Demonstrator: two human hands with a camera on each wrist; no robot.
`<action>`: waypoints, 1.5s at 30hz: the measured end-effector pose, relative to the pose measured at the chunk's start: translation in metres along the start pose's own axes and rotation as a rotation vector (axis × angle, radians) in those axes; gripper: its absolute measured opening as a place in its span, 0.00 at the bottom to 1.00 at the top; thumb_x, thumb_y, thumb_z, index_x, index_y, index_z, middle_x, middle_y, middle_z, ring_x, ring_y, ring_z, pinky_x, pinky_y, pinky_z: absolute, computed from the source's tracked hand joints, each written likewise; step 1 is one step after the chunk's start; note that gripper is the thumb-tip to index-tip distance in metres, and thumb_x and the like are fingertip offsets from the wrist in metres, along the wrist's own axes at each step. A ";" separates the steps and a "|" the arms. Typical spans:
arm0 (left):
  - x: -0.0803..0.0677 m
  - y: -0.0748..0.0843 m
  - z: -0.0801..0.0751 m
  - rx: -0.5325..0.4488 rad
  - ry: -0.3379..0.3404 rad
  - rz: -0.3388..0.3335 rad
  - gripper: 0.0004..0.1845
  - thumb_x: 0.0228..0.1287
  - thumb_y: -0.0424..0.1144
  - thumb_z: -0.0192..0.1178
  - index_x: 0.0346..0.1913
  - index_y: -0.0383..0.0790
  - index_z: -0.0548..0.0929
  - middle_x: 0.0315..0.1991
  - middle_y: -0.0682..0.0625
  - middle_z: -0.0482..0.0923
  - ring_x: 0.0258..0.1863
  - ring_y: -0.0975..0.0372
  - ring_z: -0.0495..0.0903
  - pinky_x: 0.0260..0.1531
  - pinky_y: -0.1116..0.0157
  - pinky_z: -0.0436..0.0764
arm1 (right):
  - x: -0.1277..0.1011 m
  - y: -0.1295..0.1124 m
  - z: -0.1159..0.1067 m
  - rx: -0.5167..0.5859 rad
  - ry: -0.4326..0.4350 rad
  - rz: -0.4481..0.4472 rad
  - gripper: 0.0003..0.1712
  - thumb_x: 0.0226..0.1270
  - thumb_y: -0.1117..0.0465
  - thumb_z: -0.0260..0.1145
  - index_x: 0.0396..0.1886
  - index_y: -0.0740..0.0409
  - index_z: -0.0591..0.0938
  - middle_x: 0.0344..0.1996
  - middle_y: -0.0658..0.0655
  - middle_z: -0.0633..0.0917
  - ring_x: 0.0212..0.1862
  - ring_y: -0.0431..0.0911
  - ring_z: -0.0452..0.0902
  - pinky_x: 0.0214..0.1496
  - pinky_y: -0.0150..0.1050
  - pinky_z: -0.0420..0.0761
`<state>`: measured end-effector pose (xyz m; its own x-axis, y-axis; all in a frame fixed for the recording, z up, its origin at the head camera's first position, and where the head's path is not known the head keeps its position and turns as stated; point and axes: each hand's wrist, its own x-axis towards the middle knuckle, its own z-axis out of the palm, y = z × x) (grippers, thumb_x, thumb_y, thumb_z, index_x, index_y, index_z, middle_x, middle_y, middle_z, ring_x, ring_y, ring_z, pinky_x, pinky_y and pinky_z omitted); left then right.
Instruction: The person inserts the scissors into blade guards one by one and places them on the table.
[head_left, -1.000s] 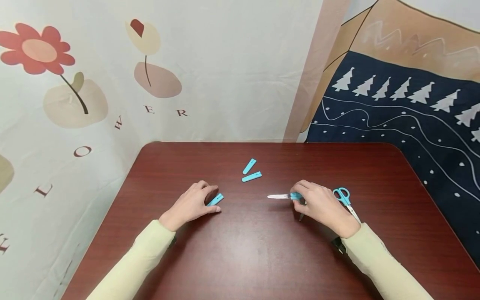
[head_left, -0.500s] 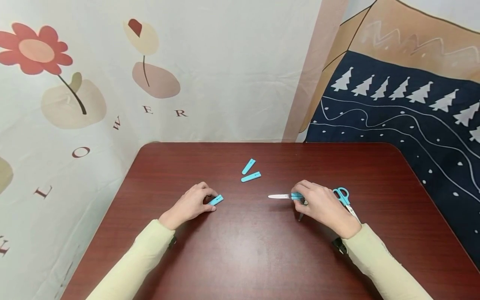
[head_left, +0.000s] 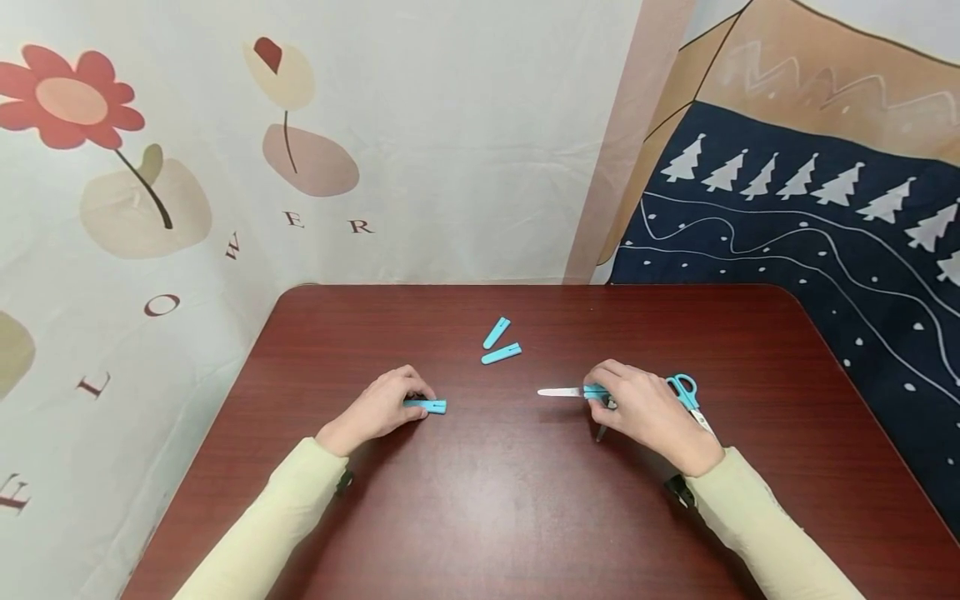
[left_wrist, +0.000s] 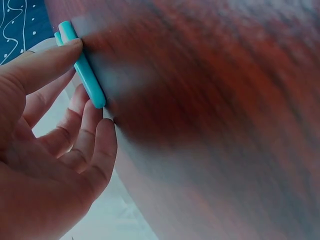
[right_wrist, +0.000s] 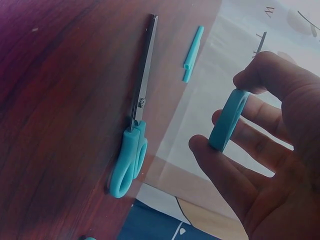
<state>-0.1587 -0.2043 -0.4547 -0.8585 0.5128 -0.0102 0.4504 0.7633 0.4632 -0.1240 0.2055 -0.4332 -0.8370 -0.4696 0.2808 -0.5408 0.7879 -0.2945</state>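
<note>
A blue cap (head_left: 426, 406) is lying pinched in our curled left hand (head_left: 378, 408); our right hand (head_left: 645, 412) is gripping scissors (head_left: 577, 392) by the handle.

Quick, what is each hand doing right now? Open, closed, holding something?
Left hand: pinches a blue cap lying on the table.
Right hand: grips the blue handle of a pair of scissors.

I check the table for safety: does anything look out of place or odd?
Yes: the scissors in the right hand show a bare blade, while two blue covers lie loose mid-table apart from them, and the left hand pinches a third cover.
</note>
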 end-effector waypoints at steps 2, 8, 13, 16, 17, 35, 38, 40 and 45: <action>0.000 -0.002 0.000 -0.003 -0.002 0.016 0.08 0.61 0.32 0.75 0.42 0.43 0.91 0.42 0.54 0.80 0.37 0.61 0.77 0.39 0.61 0.77 | 0.000 0.000 0.000 0.000 0.004 -0.003 0.15 0.57 0.62 0.79 0.43 0.52 0.85 0.39 0.48 0.83 0.31 0.39 0.73 0.31 0.34 0.78; 0.001 -0.004 0.000 -0.033 -0.014 0.041 0.07 0.61 0.31 0.74 0.41 0.42 0.90 0.40 0.56 0.82 0.36 0.62 0.77 0.40 0.64 0.78 | 0.001 0.000 0.000 -0.001 0.017 -0.008 0.14 0.57 0.62 0.78 0.43 0.52 0.85 0.40 0.48 0.84 0.30 0.38 0.73 0.31 0.34 0.78; -0.002 -0.002 -0.001 -0.060 -0.021 0.089 0.07 0.62 0.30 0.73 0.41 0.40 0.88 0.37 0.55 0.78 0.36 0.63 0.77 0.40 0.64 0.78 | 0.000 -0.001 0.000 0.000 0.017 0.006 0.13 0.57 0.61 0.78 0.41 0.50 0.85 0.39 0.46 0.83 0.30 0.38 0.73 0.31 0.35 0.77; -0.004 0.002 -0.001 -0.084 -0.019 0.114 0.07 0.64 0.28 0.71 0.42 0.40 0.86 0.37 0.54 0.77 0.37 0.63 0.76 0.41 0.63 0.79 | 0.000 -0.002 0.000 -0.003 0.030 0.001 0.12 0.56 0.61 0.77 0.41 0.50 0.86 0.36 0.45 0.83 0.30 0.37 0.72 0.29 0.34 0.76; -0.005 0.003 -0.001 -0.090 -0.016 0.120 0.07 0.64 0.28 0.70 0.42 0.40 0.85 0.37 0.54 0.76 0.37 0.63 0.76 0.41 0.63 0.79 | 0.000 -0.002 0.000 -0.002 0.036 -0.002 0.12 0.56 0.61 0.76 0.40 0.50 0.86 0.35 0.45 0.83 0.29 0.37 0.72 0.29 0.34 0.76; -0.015 0.037 -0.004 -0.256 0.088 0.111 0.09 0.69 0.33 0.69 0.48 0.49 0.86 0.42 0.62 0.80 0.40 0.66 0.78 0.44 0.63 0.79 | 0.001 -0.009 -0.002 0.069 0.122 -0.066 0.20 0.57 0.61 0.81 0.49 0.56 0.85 0.40 0.50 0.85 0.31 0.40 0.80 0.32 0.37 0.85; -0.016 0.043 -0.004 -0.273 0.110 0.119 0.09 0.69 0.33 0.69 0.48 0.49 0.86 0.42 0.62 0.80 0.39 0.66 0.78 0.43 0.60 0.81 | 0.003 -0.011 -0.001 0.054 0.149 -0.094 0.20 0.58 0.62 0.81 0.50 0.58 0.86 0.43 0.51 0.86 0.32 0.40 0.80 0.32 0.37 0.85; -0.015 0.048 -0.005 -0.284 0.121 0.118 0.09 0.69 0.33 0.69 0.47 0.49 0.86 0.42 0.62 0.80 0.38 0.66 0.78 0.42 0.59 0.81 | 0.003 -0.011 -0.001 0.051 0.165 -0.106 0.19 0.58 0.62 0.80 0.49 0.58 0.86 0.43 0.52 0.85 0.33 0.39 0.80 0.32 0.37 0.85; -0.015 0.057 -0.005 -0.298 0.149 0.118 0.10 0.67 0.31 0.70 0.47 0.49 0.87 0.41 0.62 0.79 0.37 0.66 0.77 0.41 0.62 0.80 | 0.005 -0.016 -0.002 0.067 0.184 -0.105 0.16 0.59 0.62 0.78 0.47 0.55 0.87 0.44 0.51 0.85 0.33 0.40 0.80 0.30 0.36 0.83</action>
<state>-0.1210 -0.1708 -0.4240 -0.8411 0.5106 0.1781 0.4760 0.5427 0.6921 -0.1188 0.1914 -0.4251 -0.7498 -0.4625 0.4731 -0.6338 0.7075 -0.3127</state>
